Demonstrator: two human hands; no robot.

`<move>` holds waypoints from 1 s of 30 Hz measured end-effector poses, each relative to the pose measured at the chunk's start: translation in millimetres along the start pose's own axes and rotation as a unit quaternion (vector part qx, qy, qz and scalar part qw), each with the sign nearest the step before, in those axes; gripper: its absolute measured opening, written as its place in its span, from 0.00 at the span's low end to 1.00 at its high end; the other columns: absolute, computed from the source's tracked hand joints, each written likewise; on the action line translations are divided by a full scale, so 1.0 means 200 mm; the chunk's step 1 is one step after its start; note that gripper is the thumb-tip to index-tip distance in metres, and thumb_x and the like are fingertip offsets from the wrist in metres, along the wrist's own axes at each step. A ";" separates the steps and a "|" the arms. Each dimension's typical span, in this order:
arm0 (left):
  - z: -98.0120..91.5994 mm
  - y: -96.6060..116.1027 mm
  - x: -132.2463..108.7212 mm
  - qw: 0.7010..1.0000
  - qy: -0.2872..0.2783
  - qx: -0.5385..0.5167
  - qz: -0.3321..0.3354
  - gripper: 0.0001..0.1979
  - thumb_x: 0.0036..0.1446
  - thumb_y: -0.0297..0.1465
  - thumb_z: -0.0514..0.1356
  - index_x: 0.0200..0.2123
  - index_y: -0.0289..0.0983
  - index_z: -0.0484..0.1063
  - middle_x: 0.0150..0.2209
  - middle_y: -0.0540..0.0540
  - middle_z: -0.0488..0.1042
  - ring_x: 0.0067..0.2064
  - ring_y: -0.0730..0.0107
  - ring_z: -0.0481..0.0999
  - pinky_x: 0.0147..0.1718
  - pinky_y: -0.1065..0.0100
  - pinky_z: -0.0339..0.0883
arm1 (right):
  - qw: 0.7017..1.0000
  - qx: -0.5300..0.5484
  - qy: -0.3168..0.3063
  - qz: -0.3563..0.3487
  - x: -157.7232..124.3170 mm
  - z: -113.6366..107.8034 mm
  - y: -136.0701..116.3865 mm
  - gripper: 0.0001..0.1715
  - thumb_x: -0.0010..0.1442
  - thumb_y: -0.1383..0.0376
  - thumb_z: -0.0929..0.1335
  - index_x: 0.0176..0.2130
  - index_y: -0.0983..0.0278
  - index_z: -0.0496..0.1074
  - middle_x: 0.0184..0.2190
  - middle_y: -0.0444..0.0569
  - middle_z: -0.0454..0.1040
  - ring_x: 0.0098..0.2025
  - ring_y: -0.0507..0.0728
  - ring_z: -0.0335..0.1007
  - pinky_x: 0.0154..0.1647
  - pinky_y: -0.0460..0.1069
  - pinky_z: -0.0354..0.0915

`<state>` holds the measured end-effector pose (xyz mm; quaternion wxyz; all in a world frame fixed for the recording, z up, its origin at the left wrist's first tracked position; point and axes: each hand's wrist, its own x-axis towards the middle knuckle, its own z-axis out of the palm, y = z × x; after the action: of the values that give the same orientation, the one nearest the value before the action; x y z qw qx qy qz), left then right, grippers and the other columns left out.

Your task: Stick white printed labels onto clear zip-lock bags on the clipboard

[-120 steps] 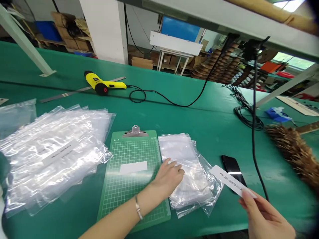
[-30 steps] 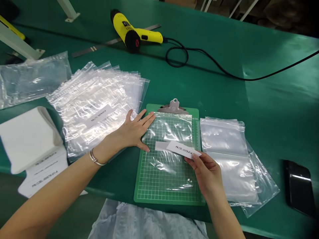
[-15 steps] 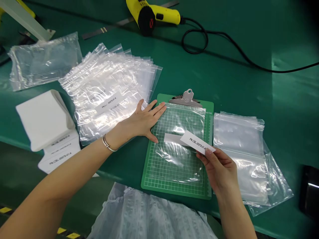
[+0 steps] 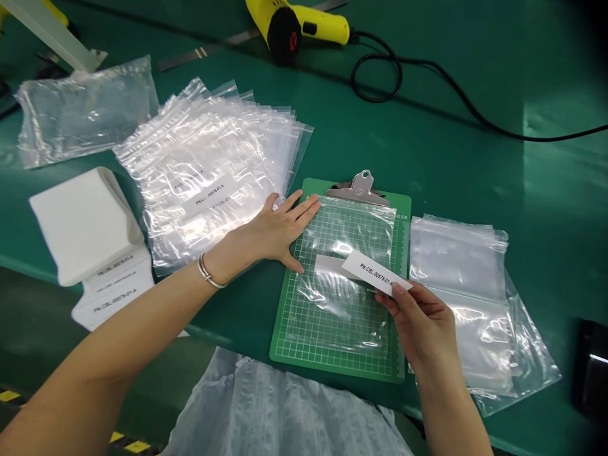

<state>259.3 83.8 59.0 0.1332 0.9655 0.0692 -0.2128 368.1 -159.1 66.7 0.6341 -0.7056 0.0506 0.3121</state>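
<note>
Right hand pinches a white label above the clipboard.
Left hand lies open, pressing the plastic bag's edge; the label slants toward it, apparently just clear of the bag.

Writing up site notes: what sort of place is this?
Probably a factory packing area: a green-covered workbench, stacks of zip-lock bags, and a printed part-number label reading PN:CBL.

So we've got a green plastic clipboard mid-frame with a clear plastic zip bag lying on it, a big pile of clear zip bags to its left, a smaller pile of clear zip bags to its right, and a yellow heat gun behind, top edge of the frame.
</note>
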 end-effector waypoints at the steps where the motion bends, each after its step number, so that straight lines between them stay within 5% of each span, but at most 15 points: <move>1: 0.00 0.00 0.00 1.000 0.004 -0.002 0.002 0.59 0.44 0.54 0.59 0.64 0.31 0.26 0.65 0.38 0.26 0.64 0.41 0.30 0.56 0.41 0.32 | 1.000 -0.009 0.000 -0.003 0.00 0.00 0.00 0.12 0.36 0.61 0.78 0.25 0.61 0.77 0.27 0.47 0.78 0.29 0.54 0.74 0.29 0.48 0.74; 12: 0.00 0.00 0.00 1.000 0.001 -0.021 -0.002 0.59 0.44 0.54 0.59 0.63 0.32 0.24 0.65 0.40 0.26 0.64 0.38 0.28 0.56 0.37 0.28 | 0.979 -0.161 -0.126 0.011 0.14 0.08 -0.04 0.14 0.41 0.57 0.76 0.28 0.64 0.78 0.18 0.47 0.75 0.19 0.51 0.70 0.17 0.43 0.69; 30: 0.04 -0.02 0.01 0.999 0.007 -0.040 0.011 0.59 0.45 0.55 0.58 0.63 0.31 0.21 0.65 0.40 0.23 0.64 0.38 0.26 0.56 0.38 0.26 | 0.969 -0.211 -0.127 0.022 0.15 0.09 -0.03 0.16 0.43 0.56 0.75 0.29 0.67 0.78 0.16 0.47 0.74 0.17 0.52 0.70 0.17 0.44 0.69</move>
<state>258.1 84.8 49.8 0.1737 0.9615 0.0679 -0.2020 387.9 -132.0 56.6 0.4653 -0.7768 -0.0819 0.4164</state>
